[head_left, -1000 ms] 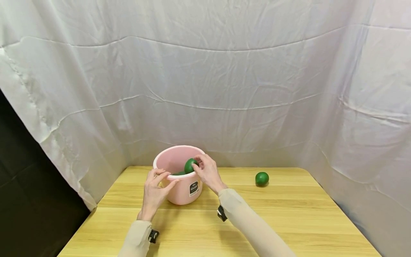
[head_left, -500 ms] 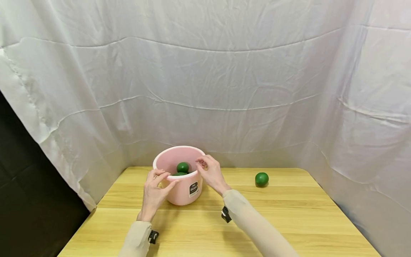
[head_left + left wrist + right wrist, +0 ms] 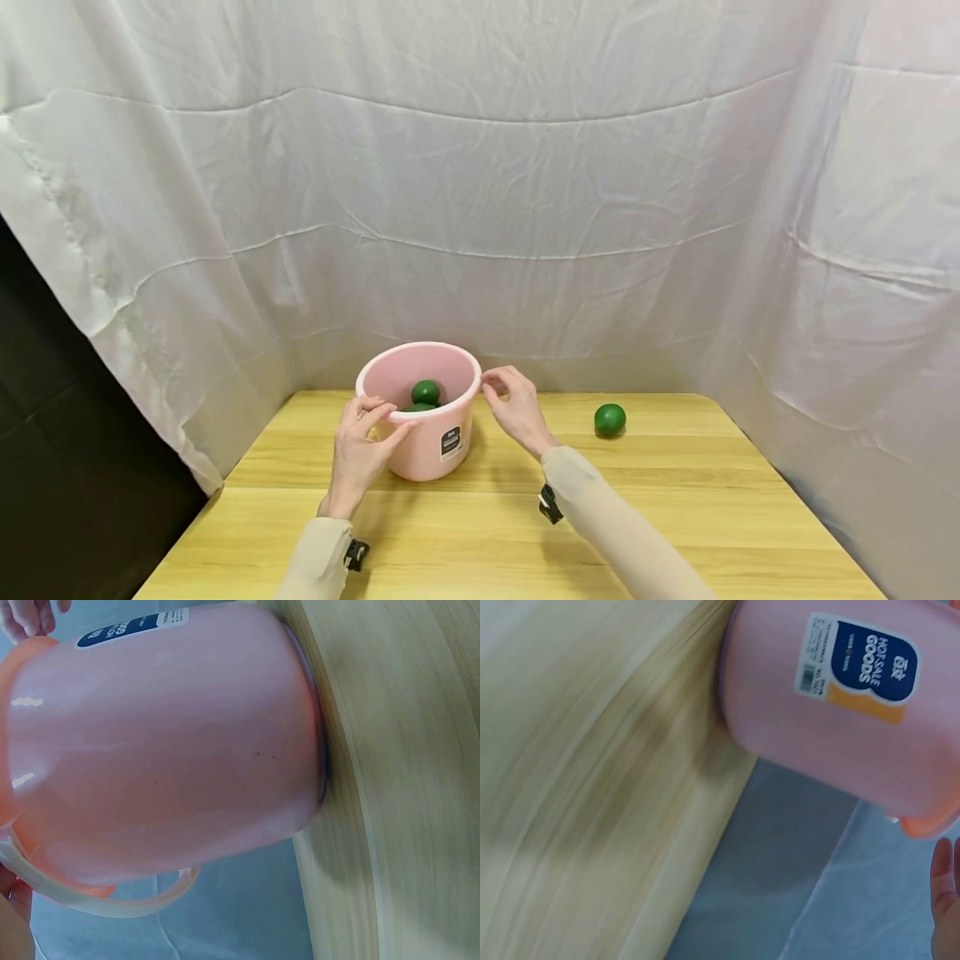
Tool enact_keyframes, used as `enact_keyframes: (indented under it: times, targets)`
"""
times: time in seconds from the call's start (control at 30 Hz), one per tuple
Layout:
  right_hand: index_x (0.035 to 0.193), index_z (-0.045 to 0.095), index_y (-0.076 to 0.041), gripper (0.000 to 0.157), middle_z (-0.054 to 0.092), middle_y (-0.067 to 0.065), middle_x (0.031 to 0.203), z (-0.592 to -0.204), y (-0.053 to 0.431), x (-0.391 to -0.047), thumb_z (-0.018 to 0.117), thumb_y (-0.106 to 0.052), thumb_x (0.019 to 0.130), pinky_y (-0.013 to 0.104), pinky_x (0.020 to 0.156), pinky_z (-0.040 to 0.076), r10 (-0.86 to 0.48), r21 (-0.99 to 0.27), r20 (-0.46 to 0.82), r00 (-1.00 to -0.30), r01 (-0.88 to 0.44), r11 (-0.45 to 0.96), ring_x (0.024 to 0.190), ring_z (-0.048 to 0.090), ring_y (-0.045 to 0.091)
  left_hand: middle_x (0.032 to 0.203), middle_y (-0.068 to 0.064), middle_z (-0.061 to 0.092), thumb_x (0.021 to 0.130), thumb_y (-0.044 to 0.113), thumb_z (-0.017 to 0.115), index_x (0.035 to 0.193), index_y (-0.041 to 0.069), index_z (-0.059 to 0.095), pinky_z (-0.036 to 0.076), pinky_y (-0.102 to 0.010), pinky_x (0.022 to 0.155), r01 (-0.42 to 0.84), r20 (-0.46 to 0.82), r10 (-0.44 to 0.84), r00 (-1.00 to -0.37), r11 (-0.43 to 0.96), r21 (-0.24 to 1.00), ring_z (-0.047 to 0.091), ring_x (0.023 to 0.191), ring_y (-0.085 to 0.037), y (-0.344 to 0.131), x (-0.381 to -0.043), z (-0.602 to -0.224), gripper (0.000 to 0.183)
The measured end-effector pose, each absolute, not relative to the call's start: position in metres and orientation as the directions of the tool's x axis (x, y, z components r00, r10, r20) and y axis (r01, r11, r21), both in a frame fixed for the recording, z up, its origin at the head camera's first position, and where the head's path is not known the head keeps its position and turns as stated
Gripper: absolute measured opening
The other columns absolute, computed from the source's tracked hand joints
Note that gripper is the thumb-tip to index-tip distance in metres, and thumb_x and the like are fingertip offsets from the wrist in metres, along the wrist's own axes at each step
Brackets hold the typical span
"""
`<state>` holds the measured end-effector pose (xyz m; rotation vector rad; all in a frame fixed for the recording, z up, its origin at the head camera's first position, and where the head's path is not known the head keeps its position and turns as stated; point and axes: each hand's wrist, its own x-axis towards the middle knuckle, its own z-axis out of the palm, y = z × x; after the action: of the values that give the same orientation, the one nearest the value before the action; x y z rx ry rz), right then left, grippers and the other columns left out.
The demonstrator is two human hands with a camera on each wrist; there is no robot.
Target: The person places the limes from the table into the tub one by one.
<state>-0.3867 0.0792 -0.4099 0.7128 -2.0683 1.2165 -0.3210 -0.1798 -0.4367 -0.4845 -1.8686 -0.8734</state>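
Observation:
A pink bucket (image 3: 423, 450) stands upright on the wooden table, its dark label facing front. My left hand (image 3: 358, 446) pinches the near left rim, fingers over the edge and thumb outside; in the left wrist view the fingers (image 3: 19, 900) are by the white handle (image 3: 112, 906). Inside the bucket lies a round dark green lime-like fruit (image 3: 425, 392), with more green (image 3: 420, 407) below it, partly hidden by the rim. Just right of the rim, my right hand (image 3: 517, 408) has loosely bent fingers and holds nothing. Another green lime-like fruit (image 3: 610, 420) lies farther right.
The wooden table (image 3: 675, 500) ends at the back near a hanging grey-white curtain (image 3: 525, 292). A black cloth (image 3: 75, 467) hangs at the left. Both wrists wear small black devices.
My right hand has let go of a green fruit, which dropped into the bucket, and has moved out over the rim to the right. My left hand has stayed at the rim.

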Motion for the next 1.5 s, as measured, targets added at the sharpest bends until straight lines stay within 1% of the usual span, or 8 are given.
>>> enact_keyframes:
  times: [0.2, 0.43, 0.63, 0.87, 0.97, 1.17, 1.33, 1.5]
  targets:
    - [0.103, 0.071, -0.007, 0.016, 0.070, 0.005, 0.099, -0.419, 0.094, -0.392, 0.068, -0.005, 0.088, 0.033, 0.079, 0.058, -0.153, -0.506, 0.747, -0.647, -0.703, 0.499, 0.088, 0.067, 0.017, 0.102, -0.011, 0.062, 0.065, 0.019, 0.092, 0.094, 0.005, 0.074, 0.039, -0.011, 0.098, 0.652, 0.890, -0.049, -0.453, 0.663, 0.368, 0.054, 0.103, -0.025, -0.180, -0.321, -0.438, 0.036]
    - [0.103, 0.072, -0.007, 0.016, 0.070, 0.007, 0.101, -0.432, 0.117, -0.397, 0.067, -0.004, 0.088, 0.038, 0.077, 0.057, -0.147, -0.554, 0.677, -0.721, -0.631, 0.542, 0.087, 0.066, 0.018, 0.102, -0.012, 0.062, 0.066, 0.018, 0.092, 0.094, 0.004, 0.074, 0.038, -0.011, 0.098, 0.651, 0.889, -0.048, -0.455, 0.663, 0.368, 0.054, 0.104, -0.025, -0.181, -0.321, -0.437, 0.036]
    - [0.102, 0.071, -0.009, 0.016, 0.070, 0.008, 0.102, -0.441, 0.134, -0.400, 0.065, -0.003, 0.088, 0.034, 0.075, 0.057, -0.144, -0.567, 0.639, -0.756, -0.589, 0.576, 0.086, 0.065, 0.017, 0.103, -0.012, 0.062, 0.066, 0.018, 0.092, 0.094, 0.004, 0.074, 0.038, -0.010, 0.099, 0.650, 0.889, -0.045, -0.456, 0.665, 0.367, 0.054, 0.104, -0.025, -0.180, -0.321, -0.437, 0.036]
    - [0.104, 0.071, -0.008, 0.017, 0.068, 0.007, 0.101, -0.453, 0.154, -0.405, 0.065, -0.006, 0.089, 0.029, 0.072, 0.057, -0.136, -0.578, 0.575, -0.807, -0.519, 0.630, 0.086, 0.064, 0.017, 0.102, -0.013, 0.062, 0.063, 0.015, 0.093, 0.093, 0.001, 0.074, 0.038, -0.010, 0.098, 0.668, 0.907, -0.037, -0.419, 0.664, 0.335, 0.055, 0.102, -0.027, -0.180, -0.322, -0.437, 0.037]
    - [0.107, 0.070, -0.008, 0.019, 0.068, 0.008, 0.103, -0.459, 0.164, -0.406, 0.065, -0.008, 0.089, 0.033, 0.075, 0.057, -0.129, -0.573, 0.542, -0.830, -0.478, 0.666, 0.089, 0.064, 0.020, 0.101, -0.013, 0.062, 0.063, 0.014, 0.093, 0.093, 0.002, 0.074, 0.038, -0.009, 0.098, 0.666, 0.911, -0.040, -0.410, 0.670, 0.329, 0.055, 0.101, -0.027, -0.180, -0.322, -0.437, 0.037]
    - [0.119, 0.067, -0.009, 0.029, 0.066, 0.013, 0.120, -0.465, 0.186, -0.406, 0.065, -0.015, 0.091, 0.049, 0.091, 0.053, -0.126, -0.548, 0.427, -0.896, -0.367, 0.752, 0.109, 0.062, 0.031, 0.101, -0.010, 0.062, 0.065, 0.015, 0.092, 0.094, 0.005, 0.074, 0.039, -0.009, 0.099, 0.651, 0.890, -0.052, -0.453, 0.663, 0.370, 0.054, 0.103, -0.024, -0.180, -0.319, -0.438, 0.036]
    - [0.127, 0.062, -0.004, 0.037, 0.059, 0.020, 0.133, -0.469, 0.204, -0.409, 0.063, -0.017, 0.092, 0.058, 0.103, 0.044, -0.161, -0.471, 0.370, -0.915, -0.335, 0.816, 0.123, 0.054, 0.041, 0.102, -0.010, 0.062, 0.066, 0.016, 0.092, 0.095, 0.004, 0.074, 0.038, -0.009, 0.100, 0.644, 0.881, -0.052, -0.470, 0.663, 0.382, 0.054, 0.106, -0.025, -0.180, -0.318, -0.438, 0.035]
    - [0.134, 0.055, -0.001, 0.048, 0.048, 0.027, 0.141, -0.474, 0.220, -0.410, 0.061, -0.020, 0.091, 0.066, 0.107, 0.035, -0.189, -0.361, 0.316, -0.930, -0.302, 0.882, 0.131, 0.042, 0.048, 0.102, -0.011, 0.062, 0.066, 0.016, 0.092, 0.095, 0.004, 0.074, 0.038, -0.009, 0.101, 0.650, 0.885, -0.043, -0.463, 0.663, 0.371, 0.054, 0.105, -0.025, -0.180, -0.320, -0.438, 0.036]
